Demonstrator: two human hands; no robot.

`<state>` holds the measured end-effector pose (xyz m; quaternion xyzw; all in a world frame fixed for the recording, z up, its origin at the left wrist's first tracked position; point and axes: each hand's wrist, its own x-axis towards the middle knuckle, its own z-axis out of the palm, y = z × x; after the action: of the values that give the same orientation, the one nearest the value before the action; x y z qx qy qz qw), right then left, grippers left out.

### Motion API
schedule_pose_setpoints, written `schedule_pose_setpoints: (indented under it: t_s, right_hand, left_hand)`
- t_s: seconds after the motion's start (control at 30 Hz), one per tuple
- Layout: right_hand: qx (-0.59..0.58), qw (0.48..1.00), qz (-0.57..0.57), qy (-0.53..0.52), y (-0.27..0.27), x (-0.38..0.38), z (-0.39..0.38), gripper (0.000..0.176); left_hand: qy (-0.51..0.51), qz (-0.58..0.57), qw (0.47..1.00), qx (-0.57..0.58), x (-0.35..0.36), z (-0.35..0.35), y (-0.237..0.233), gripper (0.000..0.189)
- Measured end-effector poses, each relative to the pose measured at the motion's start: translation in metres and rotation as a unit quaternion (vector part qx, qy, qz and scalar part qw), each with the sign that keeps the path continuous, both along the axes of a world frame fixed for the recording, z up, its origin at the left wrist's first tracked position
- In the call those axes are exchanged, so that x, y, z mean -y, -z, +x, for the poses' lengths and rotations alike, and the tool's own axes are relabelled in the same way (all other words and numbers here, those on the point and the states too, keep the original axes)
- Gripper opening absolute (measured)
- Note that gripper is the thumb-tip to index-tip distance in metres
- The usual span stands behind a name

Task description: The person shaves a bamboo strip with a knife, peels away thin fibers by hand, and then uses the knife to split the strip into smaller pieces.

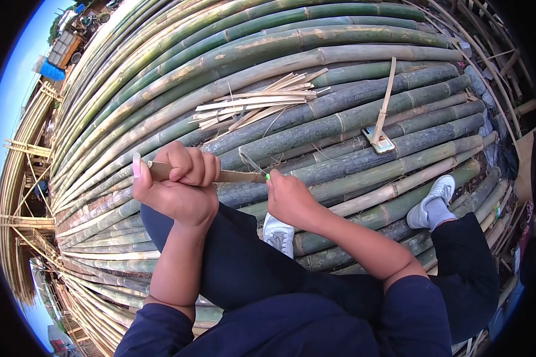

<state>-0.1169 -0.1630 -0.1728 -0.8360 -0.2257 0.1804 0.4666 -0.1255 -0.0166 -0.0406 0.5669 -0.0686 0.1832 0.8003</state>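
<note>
My left hand [181, 187] is closed round a flat bamboo strip [238, 176], which points to the right across my raised knee; its short end shows above my thumb. At the strip's far end, my right hand [289, 196] is closed on a small knife [254, 163]. A thin blade and a bit of green handle show at the fingers, and the rest of the handle is hidden. The blade slants up and left, right at the strip's end. Beyond both hands lies a loose bundle of split bamboo strips [256, 102] on the poles.
Long green bamboo poles [339, 122] cover the ground. A phone [380, 141] lies on them at right, with a bamboo stick [388, 95] resting over it. My shoes [433, 199] stand on the poles. Stacked poles on a rack [27, 221] and a cart [64, 49] are at far left.
</note>
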Motion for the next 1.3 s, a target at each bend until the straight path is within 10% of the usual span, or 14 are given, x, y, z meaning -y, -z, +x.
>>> schedule_pose_setpoints:
  t_s: [0.17, 0.37, 0.83, 1.03, 1.3]
  right_hand:
    - [-0.035, 0.996, -0.081, -0.006, 0.106, 0.000, 0.015, 0.022]
    - [-0.068, 0.997, 0.019, 0.013, 0.015, -0.001, 0.006, 0.025]
    - [-0.032, 0.998, -0.040, 0.042, 0.082, -0.012, 0.002, 0.027]
    - [0.007, 0.999, 0.028, 0.029, 0.013, 0.002, 0.014, 0.028]
    - [-0.055, 0.994, -0.092, 0.010, 0.097, -0.003, 0.009, 0.027]
  left_hand:
    - [-0.012, -0.030, 0.999, -0.004, -0.003, -0.001, -0.001, 0.054]
    - [-0.055, -0.049, 0.997, -0.003, 0.001, 0.001, 0.001, 0.054]
    - [-0.092, -0.031, 0.995, -0.003, 0.006, -0.004, 0.001, 0.054]
    - [-0.090, -0.063, 0.994, -0.014, -0.003, 0.001, 0.002, 0.056]
    - [-0.082, -0.046, 0.996, -0.006, 0.002, 0.001, 0.000, 0.052]
